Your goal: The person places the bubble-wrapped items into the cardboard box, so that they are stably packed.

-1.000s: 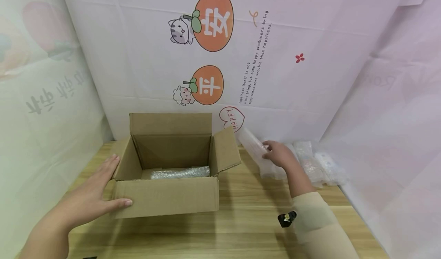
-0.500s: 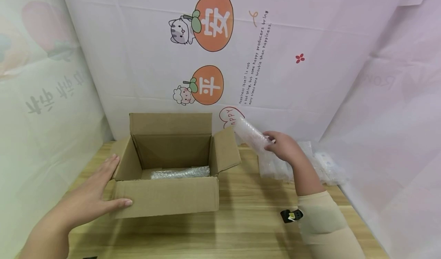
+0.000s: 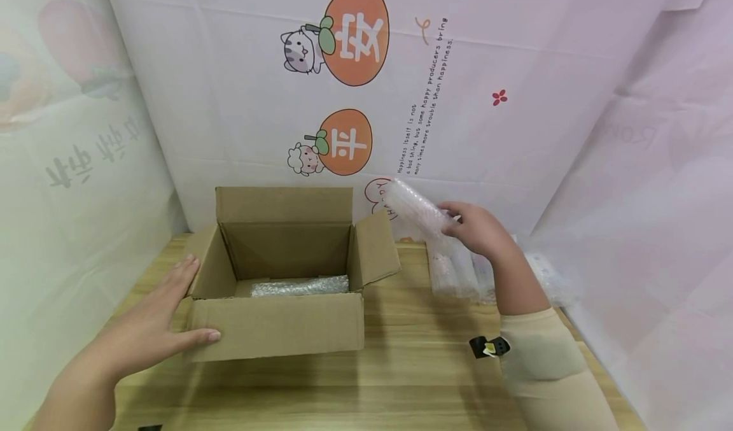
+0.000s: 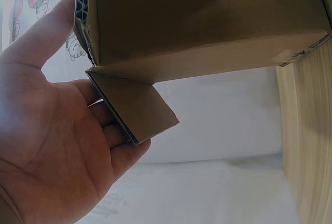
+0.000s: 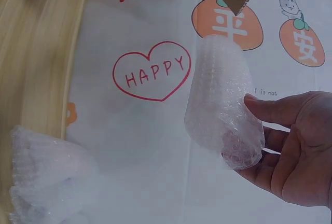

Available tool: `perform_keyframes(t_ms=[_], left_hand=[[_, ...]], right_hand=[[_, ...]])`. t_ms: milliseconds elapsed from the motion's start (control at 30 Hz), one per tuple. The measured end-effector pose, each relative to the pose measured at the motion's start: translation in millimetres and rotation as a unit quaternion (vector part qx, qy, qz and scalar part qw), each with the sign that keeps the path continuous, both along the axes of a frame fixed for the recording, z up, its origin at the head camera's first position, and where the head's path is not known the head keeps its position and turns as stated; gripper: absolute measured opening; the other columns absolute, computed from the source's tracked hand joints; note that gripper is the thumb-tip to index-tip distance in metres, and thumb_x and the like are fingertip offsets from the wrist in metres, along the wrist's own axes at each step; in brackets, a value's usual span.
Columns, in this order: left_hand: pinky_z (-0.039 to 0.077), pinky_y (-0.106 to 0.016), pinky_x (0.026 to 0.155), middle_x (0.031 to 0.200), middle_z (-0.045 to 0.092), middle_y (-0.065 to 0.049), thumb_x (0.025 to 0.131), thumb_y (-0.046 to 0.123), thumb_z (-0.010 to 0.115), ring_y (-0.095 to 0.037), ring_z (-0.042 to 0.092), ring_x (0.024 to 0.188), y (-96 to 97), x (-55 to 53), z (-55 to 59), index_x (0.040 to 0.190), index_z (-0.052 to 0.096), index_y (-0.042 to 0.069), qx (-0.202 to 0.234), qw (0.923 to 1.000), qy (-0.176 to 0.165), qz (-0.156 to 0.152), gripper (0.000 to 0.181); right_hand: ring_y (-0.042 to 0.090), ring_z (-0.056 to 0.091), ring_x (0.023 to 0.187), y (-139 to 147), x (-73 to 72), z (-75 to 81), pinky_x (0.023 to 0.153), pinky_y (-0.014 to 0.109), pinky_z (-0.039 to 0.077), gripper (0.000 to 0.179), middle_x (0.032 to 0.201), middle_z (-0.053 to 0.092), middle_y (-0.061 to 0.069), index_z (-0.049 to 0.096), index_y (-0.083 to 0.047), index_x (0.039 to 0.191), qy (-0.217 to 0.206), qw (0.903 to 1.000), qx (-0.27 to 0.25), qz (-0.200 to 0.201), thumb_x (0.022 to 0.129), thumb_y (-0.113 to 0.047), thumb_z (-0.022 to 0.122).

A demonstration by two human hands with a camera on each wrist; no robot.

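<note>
An opened cardboard box [image 3: 277, 329] stands on the table with its flaps out. My left hand [image 3: 140, 329] rests at its near left corner, thumb straight along the front flap and fingers extended against the left flap [image 4: 136, 107]. Inside lies a bubble-wrapped item [image 3: 300, 286]. To the right of the box, my right hand [image 3: 478, 228] grips one end of a bubble-wrapped roll [image 3: 417, 207], raised above the table and tilted up toward the left. In the right wrist view the thumb presses one side of the roll [image 5: 223, 99], with the fingers around the other.
More bubble-wrapped packages [image 3: 458, 272] lie on the table [image 3: 401, 380] at the back right, partly behind my right arm. The box's right flap [image 3: 378, 249] sticks out toward the raised roll. Printed white cloth [image 3: 458, 132] encloses the back and both sides.
My right hand has lifted the bubble-wrapped roll up from beside the other packages, and the wrapped pieces under it show more fully. The left hand and the box have stayed in place.
</note>
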State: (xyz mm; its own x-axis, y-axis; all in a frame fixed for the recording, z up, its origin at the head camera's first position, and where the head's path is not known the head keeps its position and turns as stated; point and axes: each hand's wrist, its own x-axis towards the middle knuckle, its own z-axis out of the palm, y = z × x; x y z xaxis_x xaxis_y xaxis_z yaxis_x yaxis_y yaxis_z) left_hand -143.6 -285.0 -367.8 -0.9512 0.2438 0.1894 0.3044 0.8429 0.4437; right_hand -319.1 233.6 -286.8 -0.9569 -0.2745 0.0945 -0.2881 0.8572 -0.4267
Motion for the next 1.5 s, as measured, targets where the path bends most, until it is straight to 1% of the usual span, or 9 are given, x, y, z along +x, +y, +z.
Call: perform_keyframes(t_ms=[133, 367, 533, 700, 833, 967, 1100, 1367, 1500], left_hand=[[0.021, -0.073, 0.107, 0.166, -0.006, -0.009, 0.080, 0.059, 0.073, -0.042, 0.004, 0.150, -0.3, -0.1, -0.2, 0.159, -0.006, 0.022, 0.002, 1.0000, 0.000, -0.001, 0.117], [0.022, -0.073, 0.107, 0.166, -0.005, -0.009, 0.080, 0.060, 0.072, -0.042, 0.005, 0.150, -1.0, 0.3, -0.9, 0.159, -0.005, 0.022, -0.001, 1.0000, 0.000, 0.000, 0.118], [0.022, -0.073, 0.106, 0.166, -0.005, -0.009, 0.080, 0.060, 0.072, -0.042, 0.005, 0.150, -1.4, 1.1, -1.1, 0.159, -0.006, 0.022, 0.000, 1.0000, -0.002, 0.001, 0.118], [0.022, -0.073, 0.106, 0.166, -0.005, -0.009, 0.080, 0.060, 0.072, -0.042, 0.005, 0.150, -2.0, 1.2, -1.3, 0.159, -0.006, 0.022, -0.001, 1.0000, 0.001, 0.000, 0.117], [0.022, -0.073, 0.106, 0.166, -0.004, -0.009, 0.080, 0.060, 0.072, -0.042, 0.006, 0.150, -2.5, 1.3, -1.8, 0.159, -0.006, 0.022, -0.003, 1.0000, 0.003, 0.000, 0.117], [0.021, -0.073, 0.107, 0.166, -0.004, -0.009, 0.080, 0.059, 0.072, -0.042, 0.005, 0.150, -2.9, 1.2, -2.6, 0.159, -0.005, 0.022, -0.001, 1.0000, 0.005, -0.002, 0.117], [0.020, -0.072, 0.108, 0.166, -0.004, -0.009, 0.080, 0.059, 0.073, -0.041, 0.005, 0.151, -2.9, 1.4, -2.9, 0.159, -0.005, 0.022, 0.000, 1.0000, 0.006, -0.003, 0.117], [0.020, -0.072, 0.108, 0.166, -0.004, -0.009, 0.080, 0.059, 0.073, -0.040, 0.004, 0.151, -2.3, 1.9, -2.0, 0.159, -0.005, 0.021, 0.004, 1.0000, 0.004, -0.005, 0.117], [0.020, -0.072, 0.108, 0.166, -0.004, -0.009, 0.080, 0.059, 0.073, -0.040, 0.003, 0.151, -2.6, 0.8, -3.0, 0.159, -0.005, 0.021, 0.006, 1.0000, 0.004, -0.007, 0.117]], right_hand=[[0.039, 0.055, 0.121, -5.0, 1.8, 9.7, 0.092, 0.055, 0.050, 0.051, 0.140, 0.052, 0.021, 0.045, -0.015, 0.148, 0.011, 0.9999, -0.010, 0.009, 0.099, -0.018, 0.058], [0.037, 0.056, 0.120, -15.7, 4.8, 24.0, 0.092, 0.053, 0.051, 0.051, 0.140, 0.053, 0.018, 0.046, -0.018, 0.148, 0.022, 0.9994, -0.017, 0.021, 0.099, -0.017, 0.059], [0.038, 0.051, 0.127, -25.6, 6.2, 33.7, 0.095, 0.056, 0.049, 0.051, 0.144, 0.051, 0.015, 0.048, -0.021, 0.147, 0.038, 0.9982, -0.026, 0.038, 0.098, -0.016, 0.061], [0.034, 0.049, 0.130, -38.8, 7.7, 44.3, 0.099, 0.057, 0.046, 0.051, 0.146, 0.050, 0.009, 0.050, -0.024, 0.145, 0.053, 0.9967, -0.030, 0.053, 0.097, -0.015, 0.063], [0.032, 0.050, 0.128, -49.9, 9.7, 53.7, 0.102, 0.054, 0.045, 0.051, 0.144, 0.053, 0.007, 0.051, -0.023, 0.144, 0.073, 0.9940, -0.019, 0.079, 0.095, -0.014, 0.064], [0.029, 0.051, 0.129, -60.8, 11.4, 60.6, 0.104, 0.052, 0.043, 0.051, 0.143, 0.054, 0.004, 0.052, -0.026, 0.143, 0.086, 0.9914, -0.004, 0.099, 0.095, -0.015, 0.064], [0.026, 0.051, 0.129, -72.9, 12.4, 66.0, 0.104, 0.050, 0.044, 0.051, 0.142, 0.055, 0.002, 0.053, -0.029, 0.143, 0.089, 0.9892, 0.008, 0.117, 0.095, -0.017, 0.065], [0.022, 0.053, 0.129, -100.6, 15.8, 74.9, 0.107, 0.043, 0.043, 0.048, 0.139, 0.058, -0.001, 0.056, -0.025, 0.140, 0.099, 0.9803, 0.015, 0.170, 0.094, -0.014, 0.065], [0.017, 0.053, 0.128, -115.7, 15.6, 75.1, 0.108, 0.040, 0.044, 0.047, 0.139, 0.058, -0.003, 0.057, -0.026, 0.139, 0.089, 0.9774, 0.023, 0.191, 0.095, -0.013, 0.065]])
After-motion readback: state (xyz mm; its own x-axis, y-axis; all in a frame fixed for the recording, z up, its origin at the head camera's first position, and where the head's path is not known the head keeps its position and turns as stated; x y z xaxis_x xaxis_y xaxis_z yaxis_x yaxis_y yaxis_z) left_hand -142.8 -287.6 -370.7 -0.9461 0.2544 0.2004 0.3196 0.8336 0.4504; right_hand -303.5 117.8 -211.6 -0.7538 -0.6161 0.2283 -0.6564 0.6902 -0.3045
